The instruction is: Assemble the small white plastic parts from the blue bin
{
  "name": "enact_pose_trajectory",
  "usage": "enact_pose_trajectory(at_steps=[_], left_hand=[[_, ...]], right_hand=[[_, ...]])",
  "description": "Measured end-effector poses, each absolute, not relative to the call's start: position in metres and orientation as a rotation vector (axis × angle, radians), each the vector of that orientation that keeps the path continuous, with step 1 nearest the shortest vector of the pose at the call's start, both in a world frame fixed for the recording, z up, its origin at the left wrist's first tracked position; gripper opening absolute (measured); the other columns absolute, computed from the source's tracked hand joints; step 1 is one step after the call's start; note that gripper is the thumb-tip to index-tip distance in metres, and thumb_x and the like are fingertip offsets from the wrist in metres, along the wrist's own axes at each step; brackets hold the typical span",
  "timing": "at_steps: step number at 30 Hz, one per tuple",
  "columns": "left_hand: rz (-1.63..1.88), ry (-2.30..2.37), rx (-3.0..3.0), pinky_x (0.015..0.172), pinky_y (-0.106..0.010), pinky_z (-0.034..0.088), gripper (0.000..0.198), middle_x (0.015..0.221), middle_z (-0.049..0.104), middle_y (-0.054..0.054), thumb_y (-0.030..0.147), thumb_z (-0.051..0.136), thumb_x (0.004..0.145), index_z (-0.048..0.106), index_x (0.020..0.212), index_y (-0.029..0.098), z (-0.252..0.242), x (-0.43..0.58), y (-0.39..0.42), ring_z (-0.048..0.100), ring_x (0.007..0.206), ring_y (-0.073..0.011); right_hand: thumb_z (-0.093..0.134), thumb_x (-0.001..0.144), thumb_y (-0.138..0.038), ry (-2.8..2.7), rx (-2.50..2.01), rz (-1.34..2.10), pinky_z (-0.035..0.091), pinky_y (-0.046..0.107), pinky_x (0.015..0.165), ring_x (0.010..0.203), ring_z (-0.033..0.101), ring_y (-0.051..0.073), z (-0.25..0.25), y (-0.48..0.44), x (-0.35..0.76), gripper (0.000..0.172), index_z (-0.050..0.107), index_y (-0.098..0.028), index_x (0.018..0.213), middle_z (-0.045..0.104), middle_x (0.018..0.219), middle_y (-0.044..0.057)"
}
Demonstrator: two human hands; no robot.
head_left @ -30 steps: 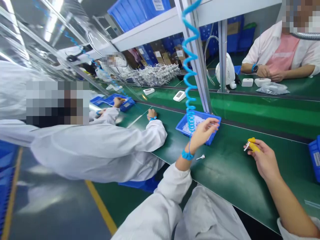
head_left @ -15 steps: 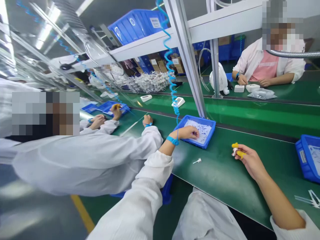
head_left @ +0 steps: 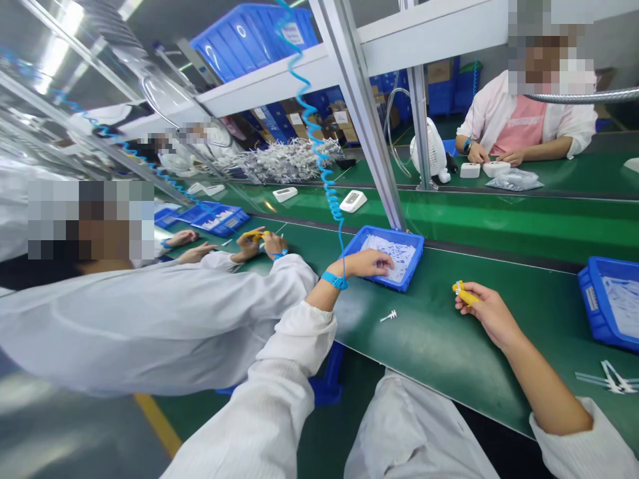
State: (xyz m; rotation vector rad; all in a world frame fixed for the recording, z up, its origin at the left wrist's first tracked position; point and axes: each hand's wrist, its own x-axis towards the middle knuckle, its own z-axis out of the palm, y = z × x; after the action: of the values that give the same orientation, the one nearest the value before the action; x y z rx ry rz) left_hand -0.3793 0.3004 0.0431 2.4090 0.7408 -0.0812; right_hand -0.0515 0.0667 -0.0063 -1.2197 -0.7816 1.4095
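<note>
My left hand, with a blue wrist strap on a coiled cord, reaches into a blue bin. Small white and blue pieces fill the bin. Its fingers are curled down among them; what they grip is too small to make out. Yellow finger covers show on the thumb and index finger of my right hand. Raised over the green table, this hand pinches a small white plastic part. Between and below the hands lies a white plastic piece with a thin stem.
Another blue bin stands at the right, with several white strips below it. On my left, a co-worker's sleeve comes close to my left arm. A metal post rises behind the near bin. White devices rest beyond the table.
The view has shifted slightly. My left hand stays in the bin, its fingers a little lower and more extended. My right thumb and finger have closed tighter round the white part.
</note>
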Motion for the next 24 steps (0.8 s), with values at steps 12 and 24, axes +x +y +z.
enact_pose_trajectory(at_steps=[12, 24], left_hand=[[-0.259, 0.699, 2.478, 0.077, -0.020, 0.047, 0.019, 0.091, 0.080, -0.002, 0.022, 0.069, 0.085, 0.081, 0.099, 0.018, 0.047, -0.357, 0.307, 0.069, 0.080, -0.0151], [-0.334, 0.697, 2.592, 0.073, -0.022, 0.042, 0.024, 0.080, 0.075, 0.000, 0.013, 0.069, 0.077, 0.081, 0.096, 0.021, 0.048, -0.348, 0.303, 0.063, 0.074, -0.0147]], right_hand=[[0.097, 0.064, -0.057, -0.745, -1.186, 1.463, 0.053, 0.028, 0.069, 0.076, 0.069, 0.017, -0.002, 0.066, -0.053, 0.054, 0.080, -0.017, 0.096, 0.077, 0.089, 0.009], [0.097, 0.063, -0.054, -0.727, -1.151, 1.478, 0.052, 0.026, 0.067, 0.075, 0.069, 0.016, -0.001, 0.067, -0.053, 0.050, 0.078, -0.018, 0.093, 0.076, 0.085, 0.007]])
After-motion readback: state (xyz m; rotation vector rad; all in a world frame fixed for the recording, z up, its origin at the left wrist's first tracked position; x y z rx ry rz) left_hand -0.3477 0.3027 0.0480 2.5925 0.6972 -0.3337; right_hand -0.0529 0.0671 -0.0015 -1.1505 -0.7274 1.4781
